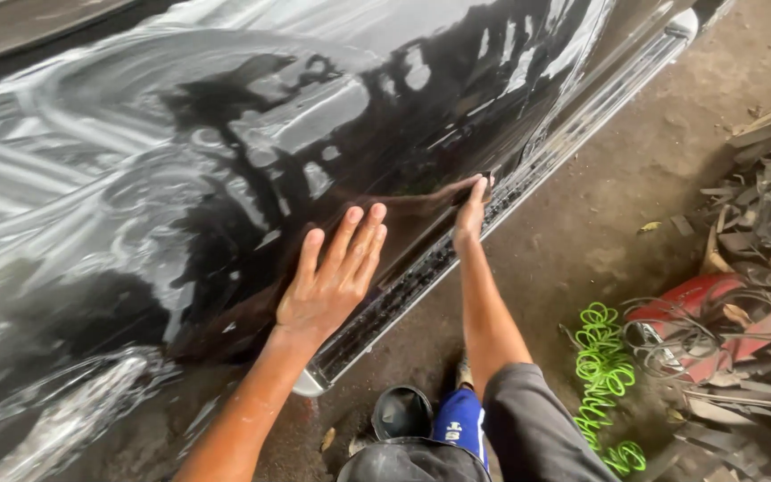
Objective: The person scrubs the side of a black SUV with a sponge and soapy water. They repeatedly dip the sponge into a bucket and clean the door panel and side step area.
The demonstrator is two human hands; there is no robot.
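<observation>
Two bare hands were seen pressed against a glossy black car body panel [225,161], streaked with pale swirls of residue. Left hand [327,281] was laid flat on the lower part of the panel, fingers extended and close together, nothing held. Right hand [472,210] was placed further along the same panel, just above the side step [421,277]; a small dark object seemed to be pinched at the fingertips against the paint, but its kind could not be told. Both forearms were stretched forward from the lower edge of the view. The side step was noted running diagonally beneath the panel, its pale end cap near the left wrist. Beside it lay a dirt floor [600,205]. A coiled bright green hose [607,357] was recorded on the ground to the right, next to a red machine [698,303] tangled in cables, with scrap [765,196] piled behind it.
</observation>
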